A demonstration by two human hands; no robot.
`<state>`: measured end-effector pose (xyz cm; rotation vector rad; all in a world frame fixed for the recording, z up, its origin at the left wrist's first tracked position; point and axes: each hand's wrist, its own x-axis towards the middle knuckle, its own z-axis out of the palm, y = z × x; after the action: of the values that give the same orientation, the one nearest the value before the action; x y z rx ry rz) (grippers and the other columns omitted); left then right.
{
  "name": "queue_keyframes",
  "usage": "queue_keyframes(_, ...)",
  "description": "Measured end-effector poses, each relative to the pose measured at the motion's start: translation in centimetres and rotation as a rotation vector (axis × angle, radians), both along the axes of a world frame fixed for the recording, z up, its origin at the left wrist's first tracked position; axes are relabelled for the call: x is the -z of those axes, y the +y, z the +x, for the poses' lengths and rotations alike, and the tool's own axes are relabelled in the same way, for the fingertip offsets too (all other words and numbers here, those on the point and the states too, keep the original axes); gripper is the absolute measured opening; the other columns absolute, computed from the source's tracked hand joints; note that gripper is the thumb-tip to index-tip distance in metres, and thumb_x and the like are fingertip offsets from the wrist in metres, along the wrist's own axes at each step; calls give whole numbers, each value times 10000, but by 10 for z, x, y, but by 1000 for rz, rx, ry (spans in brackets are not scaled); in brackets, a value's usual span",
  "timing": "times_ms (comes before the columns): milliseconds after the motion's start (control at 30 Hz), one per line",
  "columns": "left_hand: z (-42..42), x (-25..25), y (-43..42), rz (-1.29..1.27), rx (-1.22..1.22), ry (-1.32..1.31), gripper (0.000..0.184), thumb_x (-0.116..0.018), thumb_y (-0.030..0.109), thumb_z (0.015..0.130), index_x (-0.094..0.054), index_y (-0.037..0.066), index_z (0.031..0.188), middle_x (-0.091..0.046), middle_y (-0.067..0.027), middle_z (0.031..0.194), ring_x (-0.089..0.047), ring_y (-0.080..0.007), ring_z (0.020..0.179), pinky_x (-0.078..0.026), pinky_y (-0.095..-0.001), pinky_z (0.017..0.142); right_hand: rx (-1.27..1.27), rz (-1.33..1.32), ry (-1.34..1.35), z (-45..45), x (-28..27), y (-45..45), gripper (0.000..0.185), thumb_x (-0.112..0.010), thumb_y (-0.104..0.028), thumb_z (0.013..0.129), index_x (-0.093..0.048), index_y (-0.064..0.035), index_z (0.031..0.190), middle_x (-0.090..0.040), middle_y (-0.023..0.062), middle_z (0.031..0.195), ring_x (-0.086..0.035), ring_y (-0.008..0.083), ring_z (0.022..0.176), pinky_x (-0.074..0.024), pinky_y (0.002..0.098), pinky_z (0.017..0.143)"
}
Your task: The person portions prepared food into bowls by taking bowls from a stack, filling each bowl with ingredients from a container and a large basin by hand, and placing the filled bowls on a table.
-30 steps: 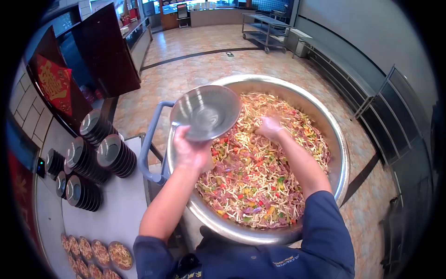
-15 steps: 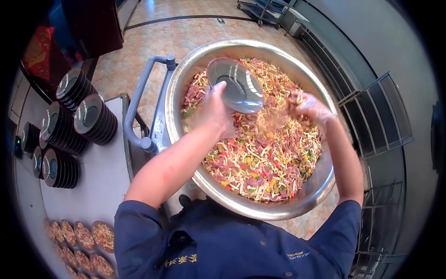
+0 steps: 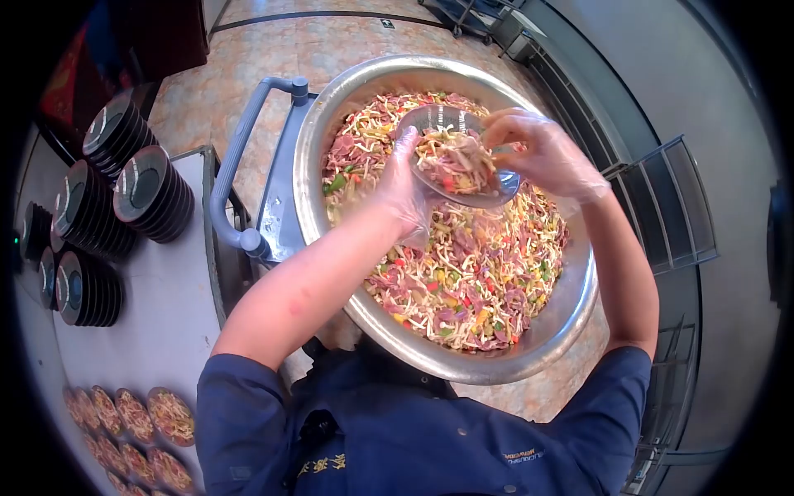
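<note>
A grey plate [image 3: 426, 118] is tilted over the big steel basin [image 3: 308, 178], gripped at its left edge by my left hand [image 3: 401, 186] in a clear glove. A heap of mixed food [image 3: 453, 161] lies on the plate. My right hand [image 3: 538, 153], also gloved, is at the plate's right side with its fingers curled at the heap; whether food is still between them is hidden. Shredded pale strips, pinkish meat and red, green and yellow bits [image 3: 463, 281] fill much of the basin.
Stacks of dark plates [image 3: 141, 186] stand on the white table [image 3: 157, 331] at left, with several filled plates [image 3: 172, 416] in its lower corner. A blue-grey cart handle [image 3: 227, 178] is beside the basin. Metal racks [image 3: 674, 207] line the right wall.
My right hand has carried food from the basin to the plate, which was bare before and now holds a heap. The camera view has tilted down and shifted.
</note>
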<state>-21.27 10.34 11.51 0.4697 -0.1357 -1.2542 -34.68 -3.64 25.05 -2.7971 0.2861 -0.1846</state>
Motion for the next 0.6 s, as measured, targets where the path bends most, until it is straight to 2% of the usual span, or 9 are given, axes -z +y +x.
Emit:
queue_keyframes(100, 2, 0, -1, -65, -19, 20, 715, -496, 575, 1019, -359, 119, 1554, -514, -174, 1485, -520, -324, 1358, -361, -531, 1198, 20, 16, -55, -27, -12, -16, 174, -731, -53, 906, -723, -29, 1078, -715, 93, 1170, -709, 193, 1040, -565, 346, 971)
queue_keyframes(167, 6, 4, -4, 2, -76, 73, 716, -507, 567, 1015, -360, 124, 1558, -503, -169, 1511, -511, -319, 1379, -371, -531, 1192, 466, 308, 193, -47, -2, -36, 274, -754, -74, 900, -699, -53, 1167, -703, 116, 1229, -698, 218, 1116, -561, 366, 1007)
queue_keyframes(233, 8, 2, -5, 22, -118, 64, 705, -513, 562, 1014, -377, 124, 1549, -507, -165, 1511, -515, -319, 1376, -376, -531, 1188, 473, 349, 385, -67, 36, -39, 600, -809, -229, 875, -580, -101, 1415, -543, 204, 1481, -560, 283, 1352, -470, 451, 1138)
queue_keyframes(300, 8, 6, -7, 45, -150, 51, 694, -520, 556, 1012, -394, 124, 1540, -510, -161, 1511, -519, -319, 1373, -382, -532, 1183, 383, 197, 562, -71, 99, -36, 1020, -864, -424, 788, -332, -135, 1609, -265, 246, 1660, -283, 342, 1544, -278, 487, 1261)
queue_keyframes(367, 13, 18, -15, -18, -143, 45, 668, -531, 543, 1010, -431, 118, 1516, -536, -152, 1486, -547, -315, 1338, -400, -538, 1165, 368, 31, 572, -60, 191, 16, 1132, -860, -441, 757, -237, -115, 1644, -66, 302, 1689, -196, 426, 1559, -235, 492, 1275)
queue_keyframes(400, 14, 12, -14, -16, -145, 41, 668, -531, 543, 1010, -431, 118, 1516, -536, -152, 1486, -547, -315, 1338, -400, -538, 1165, 261, -70, 561, -52, 195, 19, 1006, -816, -344, 782, -317, -72, 1612, -171, 360, 1646, -339, 455, 1497, -372, 480, 1209)
queue_keyframes(500, 6, 7, -9, -7, -134, 71, 664, -554, 531, 1003, -446, 113, 1507, -548, -152, 1475, -565, -314, 1319, -421, -545, 1142, 248, 69, 601, -52, 190, 24, 825, -773, -249, 783, -470, -56, 1526, -345, 363, 1575, -496, 441, 1392, -459, 431, 1141)
queue_keyframes(533, 6, 6, -7, -24, -126, 67, 665, -563, 533, 999, -449, 111, 1501, -553, -152, 1467, -568, -319, 1313, -429, -548, 1133, 159, 24, 511, -60, 189, 20, 615, -721, -161, 795, -602, -46, 1387, -571, 276, 1399, -609, 387, 1261, -508, 419, 1064)
queue_keyframes(600, 8, 9, -11, 18, -143, 48, 659, -567, 529, 999, -456, 107, 1493, -557, -150, 1462, -569, -318, 1312, -433, -550, 1128, 120, 90, 382, -82, 198, 2, 552, -703, -127, 803, -624, -60, 1345, -599, 230, 1360, -634, 376, 1194, -518, 435, 1035)
